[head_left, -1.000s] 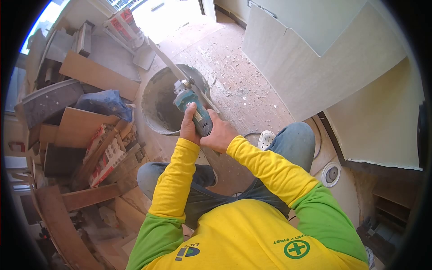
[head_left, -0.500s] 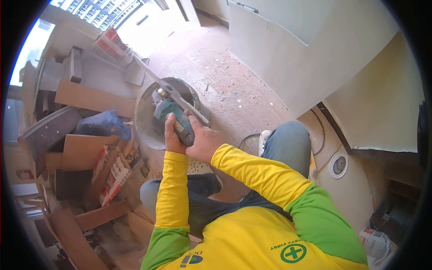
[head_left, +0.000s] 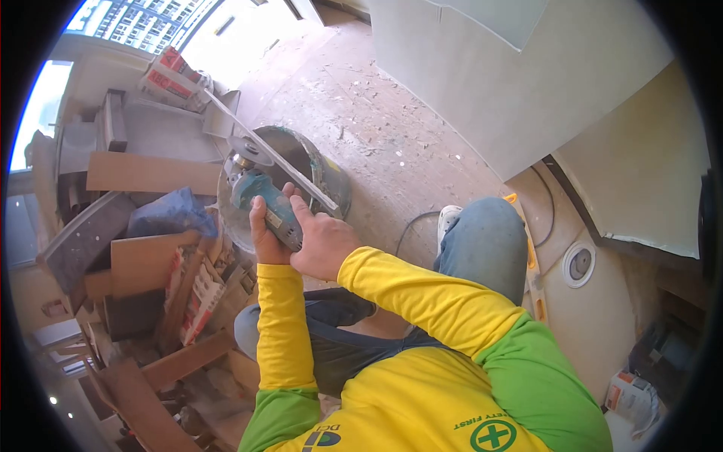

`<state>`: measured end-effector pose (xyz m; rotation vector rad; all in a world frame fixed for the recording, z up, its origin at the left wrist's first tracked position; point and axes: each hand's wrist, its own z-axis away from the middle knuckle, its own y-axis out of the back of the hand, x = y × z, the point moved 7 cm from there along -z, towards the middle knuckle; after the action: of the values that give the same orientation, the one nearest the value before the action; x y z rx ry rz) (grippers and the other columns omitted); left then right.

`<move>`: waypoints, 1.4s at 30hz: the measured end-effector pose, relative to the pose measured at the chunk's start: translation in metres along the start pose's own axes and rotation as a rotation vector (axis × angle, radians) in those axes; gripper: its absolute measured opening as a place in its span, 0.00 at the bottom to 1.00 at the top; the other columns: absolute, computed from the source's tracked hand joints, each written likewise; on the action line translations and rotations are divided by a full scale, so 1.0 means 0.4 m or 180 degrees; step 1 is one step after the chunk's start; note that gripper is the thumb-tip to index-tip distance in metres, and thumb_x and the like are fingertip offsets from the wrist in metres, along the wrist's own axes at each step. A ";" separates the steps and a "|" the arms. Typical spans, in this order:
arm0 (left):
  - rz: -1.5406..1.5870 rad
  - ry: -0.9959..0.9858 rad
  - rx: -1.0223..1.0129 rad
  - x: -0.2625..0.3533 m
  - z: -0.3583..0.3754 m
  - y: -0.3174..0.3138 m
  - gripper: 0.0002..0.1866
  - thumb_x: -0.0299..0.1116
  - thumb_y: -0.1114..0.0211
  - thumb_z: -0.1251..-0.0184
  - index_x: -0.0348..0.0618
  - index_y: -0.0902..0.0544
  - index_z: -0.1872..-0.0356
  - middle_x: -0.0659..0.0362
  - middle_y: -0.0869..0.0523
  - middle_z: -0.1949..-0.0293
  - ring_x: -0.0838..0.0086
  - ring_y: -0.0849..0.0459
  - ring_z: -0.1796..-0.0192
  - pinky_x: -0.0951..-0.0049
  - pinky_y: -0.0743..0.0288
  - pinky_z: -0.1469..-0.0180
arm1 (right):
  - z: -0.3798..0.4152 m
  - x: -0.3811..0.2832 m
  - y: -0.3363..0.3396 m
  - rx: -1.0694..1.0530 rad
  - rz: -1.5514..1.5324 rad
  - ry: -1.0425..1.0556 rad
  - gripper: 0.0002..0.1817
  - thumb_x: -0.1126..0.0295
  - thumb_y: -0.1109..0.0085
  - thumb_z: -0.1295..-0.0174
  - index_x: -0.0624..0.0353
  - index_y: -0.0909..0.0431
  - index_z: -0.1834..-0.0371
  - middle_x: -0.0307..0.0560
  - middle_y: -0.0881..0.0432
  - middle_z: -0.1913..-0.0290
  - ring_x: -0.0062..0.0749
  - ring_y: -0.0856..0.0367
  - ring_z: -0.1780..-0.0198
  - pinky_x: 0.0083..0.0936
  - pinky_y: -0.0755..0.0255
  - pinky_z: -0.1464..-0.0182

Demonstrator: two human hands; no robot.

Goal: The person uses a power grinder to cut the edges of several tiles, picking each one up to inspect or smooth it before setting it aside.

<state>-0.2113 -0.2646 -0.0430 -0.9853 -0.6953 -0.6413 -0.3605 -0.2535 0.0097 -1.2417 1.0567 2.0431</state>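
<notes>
Both hands are wrapped around the body of a teal angle grinder [head_left: 265, 203]. My left hand [head_left: 269, 242] is closed at its rear left side, thumb pointing up along the casing. My right hand [head_left: 328, 242] grips the other side, fingers reaching over the body. At the far end, the grinder's disc [head_left: 252, 151] sits beside a long, thin pale strip [head_left: 282, 164]. The strip lies slanted across the top of a round, dusty bucket [head_left: 339, 181], its near end past the rim. The grinder overlaps the left part of the bucket.
Offcuts and boards [head_left: 154, 173] are heaped on the left with a blue plastic bag [head_left: 172, 213]. A printed sack [head_left: 173, 79] stands behind. Debris litters the floor [head_left: 354, 113]. Right of my knee lie a yellow level [head_left: 533, 264], a cable [head_left: 544, 200] and a white ring [head_left: 578, 264].
The grinder has shifted left and down, and its disc now shows apart from the strip. Both hands moved with it and kept their grip. The camera view has shifted slightly.
</notes>
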 end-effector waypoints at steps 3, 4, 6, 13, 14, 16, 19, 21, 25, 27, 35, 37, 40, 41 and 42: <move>0.0429 0.0502 -0.0320 -0.042 -0.017 -0.004 0.34 0.56 0.33 0.29 0.34 0.24 0.37 0.46 0.14 0.42 0.58 0.15 0.39 0.56 0.19 0.34 | -0.006 0.018 0.007 0.0073 0.0024 -0.0151 0.54 0.60 0.33 0.48 0.56 0.49 0.16 0.71 0.16 0.45 0.65 0.15 0.43 0.47 0.23 0.36; 0.0532 0.0399 -0.0270 -0.035 -0.012 -0.001 0.34 0.56 0.33 0.29 0.34 0.24 0.37 0.46 0.14 0.42 0.58 0.15 0.39 0.56 0.19 0.34 | -0.012 0.010 -0.005 -0.0021 0.0126 -0.0085 0.54 0.60 0.33 0.48 0.56 0.49 0.16 0.71 0.16 0.45 0.65 0.15 0.43 0.47 0.23 0.36; 0.0154 0.0274 -0.0174 -0.036 -0.008 -0.035 0.33 0.55 0.32 0.29 0.34 0.24 0.38 0.47 0.13 0.46 0.59 0.12 0.45 0.57 0.15 0.39 | -0.020 0.028 0.004 0.0143 -0.0065 -0.0236 0.55 0.59 0.33 0.49 0.56 0.49 0.16 0.71 0.16 0.44 0.65 0.15 0.42 0.48 0.23 0.36; 0.0441 0.0315 -0.0066 -0.027 -0.011 -0.032 0.22 0.48 0.31 0.28 0.42 0.21 0.45 0.55 0.12 0.56 0.66 0.10 0.57 0.63 0.12 0.50 | -0.042 0.032 -0.018 0.0381 -0.0004 -0.0249 0.51 0.56 0.29 0.51 0.52 0.41 0.20 0.70 0.14 0.47 0.66 0.15 0.44 0.48 0.20 0.40; 0.0525 0.0447 -0.0041 -0.031 -0.009 -0.034 0.18 0.45 0.29 0.29 0.46 0.20 0.48 0.58 0.12 0.59 0.69 0.11 0.59 0.65 0.13 0.51 | -0.045 0.035 -0.022 0.0357 0.0023 -0.0302 0.51 0.56 0.29 0.51 0.52 0.41 0.20 0.70 0.14 0.47 0.66 0.15 0.44 0.48 0.21 0.39; 0.0559 0.0456 -0.0038 -0.029 -0.008 -0.034 0.18 0.46 0.29 0.29 0.46 0.20 0.48 0.58 0.12 0.59 0.69 0.11 0.59 0.65 0.13 0.52 | -0.047 0.034 -0.026 0.0380 0.0058 -0.0269 0.51 0.56 0.29 0.51 0.52 0.41 0.20 0.70 0.14 0.47 0.66 0.15 0.44 0.48 0.21 0.39; 0.0553 0.0454 -0.0073 -0.033 -0.013 -0.025 0.18 0.46 0.29 0.29 0.46 0.20 0.48 0.58 0.12 0.59 0.69 0.11 0.59 0.65 0.13 0.52 | -0.047 0.031 -0.027 0.0417 0.0111 -0.0252 0.51 0.56 0.29 0.51 0.53 0.41 0.21 0.70 0.15 0.46 0.66 0.15 0.44 0.47 0.21 0.39; 0.0417 0.0354 -0.0076 -0.034 -0.018 -0.016 0.26 0.50 0.31 0.29 0.40 0.21 0.42 0.53 0.11 0.55 0.66 0.09 0.57 0.63 0.10 0.50 | -0.046 0.028 -0.026 0.0428 0.0139 -0.0261 0.51 0.56 0.29 0.51 0.53 0.41 0.21 0.70 0.15 0.46 0.66 0.15 0.44 0.47 0.21 0.38; 0.0429 0.0324 -0.0060 -0.034 -0.012 -0.017 0.25 0.49 0.30 0.29 0.41 0.21 0.43 0.53 0.11 0.54 0.66 0.09 0.57 0.63 0.10 0.51 | -0.043 0.027 -0.027 0.0379 0.0193 -0.0339 0.51 0.57 0.29 0.50 0.53 0.41 0.21 0.70 0.15 0.46 0.66 0.15 0.43 0.47 0.21 0.39; 0.0434 0.0311 -0.0157 -0.038 -0.013 -0.017 0.24 0.49 0.30 0.29 0.42 0.21 0.43 0.54 0.11 0.54 0.67 0.09 0.57 0.64 0.10 0.51 | -0.040 0.030 -0.028 0.0368 0.0209 -0.0346 0.51 0.57 0.29 0.50 0.53 0.41 0.21 0.71 0.15 0.46 0.66 0.15 0.43 0.47 0.21 0.39; 0.0509 0.0469 -0.0075 -0.055 0.005 -0.016 0.21 0.47 0.29 0.29 0.44 0.20 0.46 0.56 0.12 0.57 0.68 0.10 0.58 0.65 0.12 0.51 | -0.024 0.041 -0.032 0.0346 0.0194 -0.0352 0.52 0.57 0.29 0.51 0.54 0.43 0.20 0.71 0.15 0.47 0.67 0.15 0.44 0.48 0.22 0.38; 0.0478 0.0452 -0.0058 -0.061 0.000 -0.009 0.23 0.49 0.30 0.29 0.42 0.20 0.45 0.55 0.11 0.56 0.68 0.09 0.58 0.65 0.11 0.52 | -0.021 0.041 -0.030 0.0333 0.0189 -0.0355 0.52 0.57 0.29 0.51 0.54 0.43 0.20 0.71 0.15 0.46 0.67 0.15 0.44 0.48 0.22 0.38; 0.0496 0.0417 -0.0065 -0.055 0.001 -0.017 0.22 0.49 0.30 0.29 0.42 0.20 0.46 0.55 0.11 0.57 0.67 0.09 0.59 0.65 0.11 0.52 | -0.022 0.037 -0.028 0.0331 0.0201 -0.0351 0.52 0.57 0.29 0.51 0.54 0.43 0.20 0.72 0.15 0.46 0.67 0.15 0.43 0.48 0.22 0.38; 0.0498 0.0434 -0.0059 -0.051 0.005 -0.022 0.21 0.48 0.29 0.29 0.44 0.20 0.47 0.57 0.12 0.58 0.68 0.10 0.59 0.65 0.12 0.52 | -0.022 0.037 -0.028 0.0345 0.0218 -0.0337 0.53 0.57 0.30 0.51 0.55 0.44 0.20 0.72 0.15 0.46 0.67 0.15 0.43 0.48 0.22 0.38; 0.0501 0.0453 -0.0051 -0.049 0.009 -0.027 0.19 0.46 0.28 0.29 0.46 0.20 0.48 0.58 0.13 0.59 0.69 0.11 0.59 0.65 0.13 0.51 | -0.023 0.037 -0.028 0.0348 0.0216 -0.0337 0.53 0.57 0.30 0.51 0.55 0.44 0.20 0.72 0.15 0.46 0.67 0.15 0.43 0.48 0.22 0.38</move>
<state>-0.2323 -0.2626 -0.0510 -0.9881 -0.4828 -0.5733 -0.3541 -0.2544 -0.0101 -1.0447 1.1578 2.0478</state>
